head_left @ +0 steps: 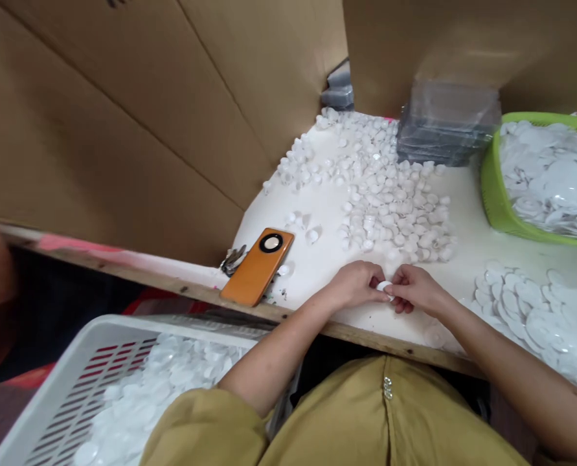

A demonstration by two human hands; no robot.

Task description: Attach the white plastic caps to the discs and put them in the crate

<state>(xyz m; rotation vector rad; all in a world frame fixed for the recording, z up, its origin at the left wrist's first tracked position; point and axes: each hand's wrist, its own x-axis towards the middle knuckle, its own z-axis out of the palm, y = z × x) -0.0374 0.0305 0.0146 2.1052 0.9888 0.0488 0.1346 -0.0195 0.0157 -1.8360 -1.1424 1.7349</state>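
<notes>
Close to the table's front edge, my left hand point(359, 283) and my right hand point(417, 288) meet around a small white round plastic piece point(384, 286). Fingertips of both hands pinch it, so part of it is hidden. Just beyond my hands lies a wide heap of small white cup-like plastic pieces point(395, 207). Flat white plastic discs point(521, 307) are spread in a pile to the right, by my right forearm.
An orange phone point(261, 265) lies at the table's left edge beside some keys point(234, 259). A green basket point(495, 188) of white discs stands right, near stacked clear plastic boxes point(448, 123). Cardboard point(147, 110) walls the left side. Below sits a white basket point(74, 362) of white pieces.
</notes>
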